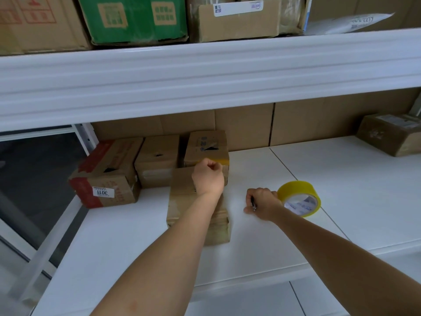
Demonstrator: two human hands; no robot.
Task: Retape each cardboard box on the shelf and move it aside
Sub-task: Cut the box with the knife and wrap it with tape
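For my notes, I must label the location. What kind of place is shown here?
Probably a stockroom or parcel storage area. White metal shelves hold many cardboard boxes, one bears a number label, and the right hand holds a tape roll for sealing.

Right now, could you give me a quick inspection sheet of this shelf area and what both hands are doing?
Surface: white shelf, a seam running across it.
Job's things: box under the left arm; yellow tape strip on the box behind it; tape roll.
Clutter: red-edged box at left; box at far right.
Hands: left hand curled at the tape strip; right hand holds the tape roll and a pen.
Cables: nothing seen.
Surroundings: upper shelf with a green box.
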